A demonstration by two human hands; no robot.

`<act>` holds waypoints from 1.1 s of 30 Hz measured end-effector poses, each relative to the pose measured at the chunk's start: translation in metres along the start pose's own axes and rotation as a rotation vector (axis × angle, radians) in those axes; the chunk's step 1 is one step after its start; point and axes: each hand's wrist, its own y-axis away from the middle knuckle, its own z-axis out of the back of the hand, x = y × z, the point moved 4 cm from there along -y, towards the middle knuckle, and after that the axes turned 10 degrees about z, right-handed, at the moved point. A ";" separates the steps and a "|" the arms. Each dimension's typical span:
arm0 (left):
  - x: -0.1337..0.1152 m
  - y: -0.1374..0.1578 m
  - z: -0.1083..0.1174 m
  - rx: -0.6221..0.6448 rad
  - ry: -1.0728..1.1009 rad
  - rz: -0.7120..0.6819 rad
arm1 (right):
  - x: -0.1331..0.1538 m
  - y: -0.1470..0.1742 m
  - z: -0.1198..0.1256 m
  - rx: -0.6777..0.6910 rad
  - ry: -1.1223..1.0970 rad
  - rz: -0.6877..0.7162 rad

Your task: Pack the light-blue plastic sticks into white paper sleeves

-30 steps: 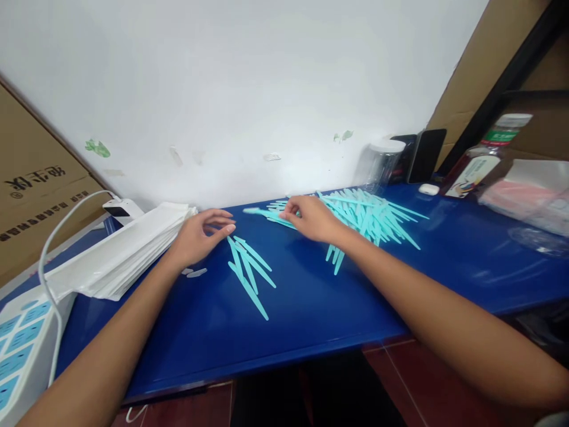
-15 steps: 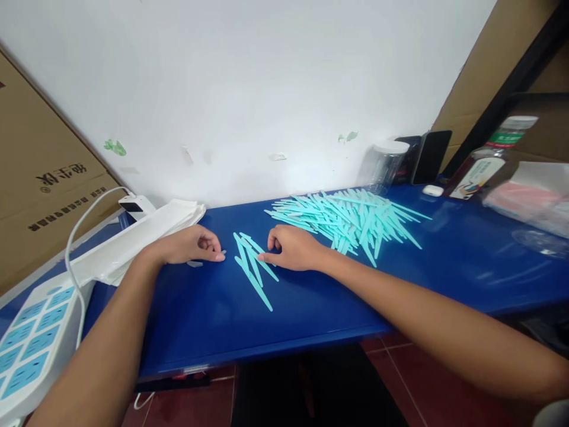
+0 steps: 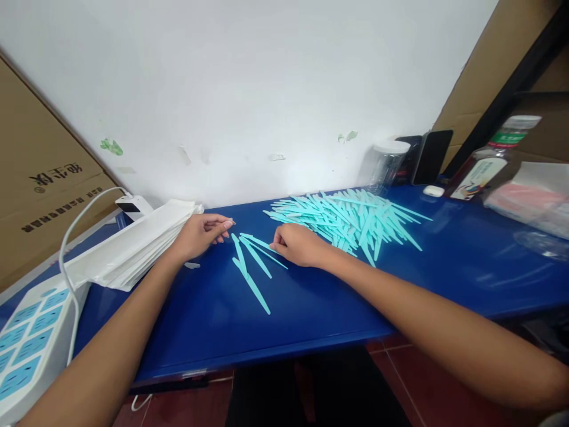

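Observation:
My left hand (image 3: 207, 232) is closed in a pinch at the left of the blue table; a small translucent piece seems to show at its fingertips, too small to name. My right hand (image 3: 296, 243) is closed, thumb and finger pinching one of the turquoise flat tapered sticks. Between the hands lie several loose turquoise sticks (image 3: 255, 290), some crossing each other. Just behind and to the right of my right hand spreads a large pile of the same sticks (image 3: 351, 219). Near my left wrist a small clear flat piece (image 3: 192, 265) rests on the table.
White paper sleeves (image 3: 137, 237) are stacked at the left, beside a power strip (image 3: 40, 332) and a white cabled device (image 3: 134, 207). A clear jar (image 3: 386, 163), a phone (image 3: 432, 157), a white earbud case (image 3: 433, 191) and a bottle (image 3: 484, 160) stand back right. A wall closes the rear.
My left hand has moved up and slightly right, away from the table surface. My right fingers have closed on a stick, and the loose sticks between the hands have shifted and fanned apart.

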 end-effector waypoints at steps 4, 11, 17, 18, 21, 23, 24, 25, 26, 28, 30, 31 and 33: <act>0.002 -0.001 0.001 -0.020 0.019 0.004 | -0.003 0.001 0.006 -0.035 -0.001 -0.020; 0.006 -0.005 -0.001 0.029 0.082 0.000 | -0.002 0.001 0.005 0.012 -0.026 -0.006; 0.008 -0.004 0.002 0.007 0.062 0.043 | -0.009 0.000 0.012 -0.078 -0.045 -0.039; 0.008 -0.004 0.002 0.009 0.057 0.046 | -0.011 -0.001 0.015 -0.128 -0.065 -0.054; 0.007 -0.003 0.001 0.014 0.052 0.050 | -0.019 -0.004 0.022 -0.260 -0.163 -0.093; 0.006 -0.003 0.000 0.011 0.052 0.049 | -0.023 -0.006 0.024 -0.309 -0.215 -0.096; 0.004 -0.002 0.000 0.010 0.054 0.047 | -0.025 -0.007 0.025 -0.324 -0.229 -0.093; 0.003 -0.002 -0.001 0.009 0.058 0.046 | -0.026 -0.008 0.025 -0.333 -0.238 -0.088; 0.002 -0.002 -0.001 0.010 0.062 0.046 | -0.027 -0.009 0.025 -0.334 -0.246 -0.084; 0.001 -0.001 -0.001 0.013 0.068 0.048 | -0.029 -0.010 0.025 -0.326 -0.258 -0.077; 0.001 -0.001 -0.001 0.010 0.074 0.050 | -0.029 -0.010 0.025 -0.316 -0.268 -0.074; 0.001 -0.001 0.000 0.008 0.077 0.049 | -0.029 -0.010 0.025 -0.314 -0.270 -0.075; 0.001 0.000 0.001 0.008 0.083 0.044 | -0.029 -0.010 0.025 -0.317 -0.270 -0.078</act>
